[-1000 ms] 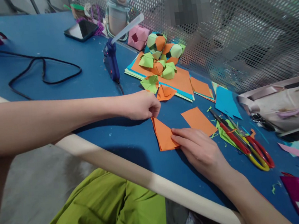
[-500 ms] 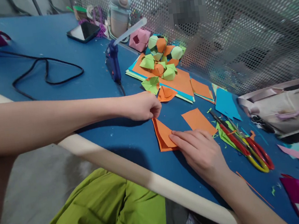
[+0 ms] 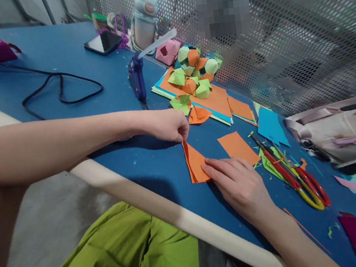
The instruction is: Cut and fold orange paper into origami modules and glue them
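A folded piece of orange paper (image 3: 195,165) lies on the blue table in front of me, one layer turned over into a slanted flap. With its fingers curled in, my left hand (image 3: 172,125) pinches the paper's top corner. On the paper's right edge, the fingertips of my right hand (image 3: 240,184) hold it against the table; the thumb is mostly hidden. Just beyond my left hand are a folded orange piece (image 3: 199,114) and a folded green piece (image 3: 181,104). Another flat orange sheet (image 3: 238,147) lies above my right hand.
Red-handled scissors (image 3: 278,165) and yellow-handled scissors (image 3: 312,197) lie at right among green scraps. Farther back are stacked paper sheets (image 3: 222,102) bearing folded shapes, a blue glue gun (image 3: 137,80), a phone (image 3: 103,42) and a bottle (image 3: 144,26). A black cord (image 3: 78,78) loops at left.
The orange flap now lies flatter and farther to the left over the lower layer. Both hands keep nearly the same places on the paper; the view has shifted slightly.
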`<state>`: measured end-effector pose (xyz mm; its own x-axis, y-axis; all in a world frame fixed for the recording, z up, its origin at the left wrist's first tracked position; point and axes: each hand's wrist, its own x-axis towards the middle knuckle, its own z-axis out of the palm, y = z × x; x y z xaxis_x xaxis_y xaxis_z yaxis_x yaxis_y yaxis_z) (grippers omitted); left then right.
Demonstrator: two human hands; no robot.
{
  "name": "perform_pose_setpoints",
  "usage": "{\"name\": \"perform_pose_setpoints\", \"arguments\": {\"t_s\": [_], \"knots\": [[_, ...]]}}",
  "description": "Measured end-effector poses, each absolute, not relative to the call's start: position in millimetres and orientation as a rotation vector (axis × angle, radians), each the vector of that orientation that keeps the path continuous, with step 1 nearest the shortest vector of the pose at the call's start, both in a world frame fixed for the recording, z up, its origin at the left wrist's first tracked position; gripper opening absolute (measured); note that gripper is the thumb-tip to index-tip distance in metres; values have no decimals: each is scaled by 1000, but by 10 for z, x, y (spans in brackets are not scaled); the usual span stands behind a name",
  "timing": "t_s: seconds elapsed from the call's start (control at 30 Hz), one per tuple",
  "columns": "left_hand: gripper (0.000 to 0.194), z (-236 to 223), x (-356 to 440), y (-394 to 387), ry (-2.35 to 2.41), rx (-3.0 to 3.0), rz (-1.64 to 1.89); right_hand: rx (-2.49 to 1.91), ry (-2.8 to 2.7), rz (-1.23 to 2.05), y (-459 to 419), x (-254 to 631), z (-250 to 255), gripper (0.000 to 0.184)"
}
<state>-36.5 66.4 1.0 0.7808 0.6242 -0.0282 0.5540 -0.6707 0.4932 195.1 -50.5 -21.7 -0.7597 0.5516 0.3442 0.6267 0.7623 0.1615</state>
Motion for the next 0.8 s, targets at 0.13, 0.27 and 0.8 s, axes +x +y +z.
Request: {"name": "perform_pose_setpoints", "arguments": {"t_s": [0.13,0.27,0.8], "knots": [[16,20,-352,643,894,2487,227,-914,-2687,-416,-505,1960,-227,27],[16,25,-329,608,948,2517,223,-905,-2690,-418,-504,1956,-231,27],[19,5,-306,600,905,2562,280,-821,-2753,-373,-504,1935,-196,27]]}}
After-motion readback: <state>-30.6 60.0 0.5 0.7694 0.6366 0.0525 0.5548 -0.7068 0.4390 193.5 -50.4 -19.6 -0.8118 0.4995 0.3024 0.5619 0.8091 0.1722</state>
